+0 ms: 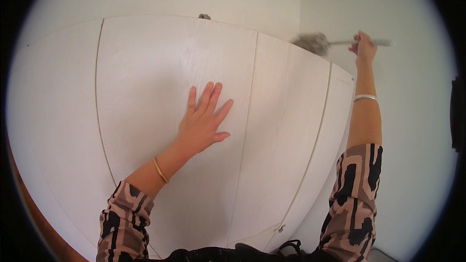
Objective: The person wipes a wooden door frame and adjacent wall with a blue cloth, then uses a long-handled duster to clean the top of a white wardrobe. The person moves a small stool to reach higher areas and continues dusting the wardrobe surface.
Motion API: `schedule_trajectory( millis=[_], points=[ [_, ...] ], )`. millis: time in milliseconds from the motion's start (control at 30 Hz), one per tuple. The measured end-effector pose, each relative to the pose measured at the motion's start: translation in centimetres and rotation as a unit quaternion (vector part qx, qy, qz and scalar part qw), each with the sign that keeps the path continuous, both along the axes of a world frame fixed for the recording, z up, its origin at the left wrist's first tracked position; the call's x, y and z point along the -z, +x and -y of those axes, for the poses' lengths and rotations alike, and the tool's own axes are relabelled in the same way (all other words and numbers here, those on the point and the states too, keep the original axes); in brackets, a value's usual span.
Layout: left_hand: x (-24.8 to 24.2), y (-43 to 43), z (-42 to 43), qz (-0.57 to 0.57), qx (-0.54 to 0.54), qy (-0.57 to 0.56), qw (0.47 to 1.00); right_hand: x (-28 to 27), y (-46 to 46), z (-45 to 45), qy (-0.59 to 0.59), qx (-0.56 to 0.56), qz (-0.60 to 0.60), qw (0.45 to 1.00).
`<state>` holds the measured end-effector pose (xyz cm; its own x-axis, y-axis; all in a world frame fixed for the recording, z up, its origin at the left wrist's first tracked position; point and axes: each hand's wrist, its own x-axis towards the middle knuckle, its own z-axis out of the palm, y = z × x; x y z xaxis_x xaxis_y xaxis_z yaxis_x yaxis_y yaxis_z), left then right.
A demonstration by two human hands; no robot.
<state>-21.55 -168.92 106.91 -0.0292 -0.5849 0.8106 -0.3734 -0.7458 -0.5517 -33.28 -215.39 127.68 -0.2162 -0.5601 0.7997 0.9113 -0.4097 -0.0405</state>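
My right hand (364,47) is raised at the upper right, closed around the handle of a fluffy grey duster (313,43). The duster's head lies at the top edge of a white wood-grain wardrobe (174,62) and looks blurred; part of it is hidden behind that edge. My left hand (204,120) rests flat on a wardrobe door, fingers spread, holding nothing. A small grey-brown object (204,16) pokes up over the wardrobe's top edge, left of the duster; its kind is unclear.
A pale wall (407,116) stands close on the right and meets another wall behind the wardrobe. Low on the wardrobe's right side is a small metal fitting (281,229). A black strap or cord (291,243) shows at the bottom, near my body.
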Motion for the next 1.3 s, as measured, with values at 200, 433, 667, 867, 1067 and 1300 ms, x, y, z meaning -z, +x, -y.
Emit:
schedule_trajectory(
  millis=[200, 433, 667, 867, 1067, 1300],
  points=[
    [0.4, 0.0, -0.5, -0.003, 0.003, -0.012, 1.0, 2.2, 3.3, 5.8, 0.145, 0.071, -0.079, 0.984],
    [0.5, 0.8, -0.5, 0.017, 0.024, -0.013, 0.999, -3.7, 0.9, -1.9, 0.094, 0.1, -0.197, 0.971],
    [0.3, 2.5, -1.5, -0.017, 0.044, -0.005, 0.999, -3.7, -1.4, -20.5, -0.082, -0.138, -0.205, 0.965],
    [0.6, 6.1, -2.0, -0.101, 0.059, 0.031, 0.993, -3.8, 0.4, -35.3, -0.082, -0.084, -0.194, 0.974],
    [1.6, 5.8, -0.4, -0.15, 0.087, -0.005, 0.985, -6.1, 2.6, -30.7, -0.114, -0.206, -0.123, 0.964],
    [2.1, 2.7, 0.5, -0.142, 0.031, -0.051, 0.988, -4.4, 2.4, -3.6, 0.017, -0.119, -0.095, 0.988]
  ],
)
